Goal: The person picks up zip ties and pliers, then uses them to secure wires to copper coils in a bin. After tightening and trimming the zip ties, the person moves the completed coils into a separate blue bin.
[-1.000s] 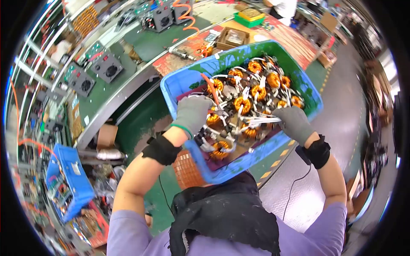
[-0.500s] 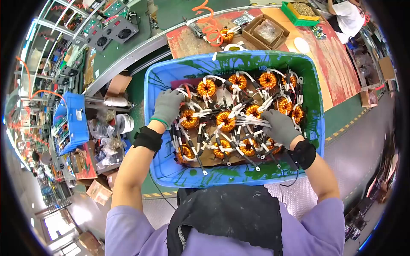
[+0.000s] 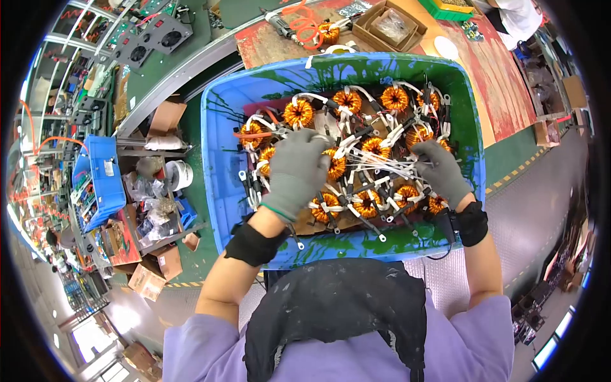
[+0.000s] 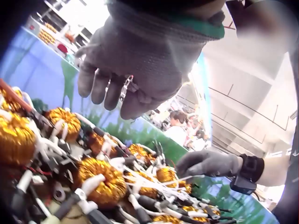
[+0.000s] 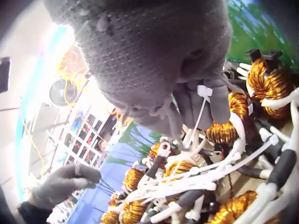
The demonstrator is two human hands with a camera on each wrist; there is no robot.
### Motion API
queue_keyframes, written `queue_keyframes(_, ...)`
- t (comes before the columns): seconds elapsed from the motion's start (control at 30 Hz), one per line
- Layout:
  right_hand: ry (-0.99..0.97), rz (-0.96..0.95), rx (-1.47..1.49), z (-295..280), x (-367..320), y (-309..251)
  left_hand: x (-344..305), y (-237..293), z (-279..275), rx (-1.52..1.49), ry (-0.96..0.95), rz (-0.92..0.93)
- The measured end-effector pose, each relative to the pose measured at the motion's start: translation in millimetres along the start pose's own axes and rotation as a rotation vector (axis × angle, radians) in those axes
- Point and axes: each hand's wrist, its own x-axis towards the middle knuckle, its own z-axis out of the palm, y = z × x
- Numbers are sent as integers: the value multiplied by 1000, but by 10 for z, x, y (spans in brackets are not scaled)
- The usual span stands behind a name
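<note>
Right hand (image 3: 442, 174) grips white cable ties (image 5: 180, 188); cannot tell whether left hand (image 3: 298, 169) holds anything — trailing ends may snag among coils (image 3: 298, 114) if bundle drags low.

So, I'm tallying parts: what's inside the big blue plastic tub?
Copper-coloured wire rings, black and white leads, an orange-handled tool and a brown flat sheet. The grey-gloved left hand hides some rings; the bottom of the tub is covered from sight.
</note>
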Motion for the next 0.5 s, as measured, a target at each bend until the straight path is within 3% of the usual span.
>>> queue_keyframes(0.07,-25,-156,-279,154,22,-150,49,150,87,-38,-39,15)
queue_keyframes(0.13,-158,-96,-618,374,86,-241,96,228,171,-71,-67,60)
queue_keyframes(0.27,-197,-205,-724,480,124,-118,136,230,241,-158,-49,88)
queue_keyframes(0.33,-243,-274,-701,408,66,-213,114,184,167,-225,-108,34)
queue_keyframes(0.4,-188,-407,-803,298,-58,-422,95,127,177,-510,-109,-112)
queue_keyframes(0.43,-159,-536,-809,285,-112,-580,85,132,141,-428,-222,-74)
queue_keyframes(0.47,-163,-536,-810,319,-170,-741,107,156,110,-431,-223,-77)
queue_keyframes(0.5,-218,-652,-784,377,-224,-901,149,196,91,-860,-604,-297)
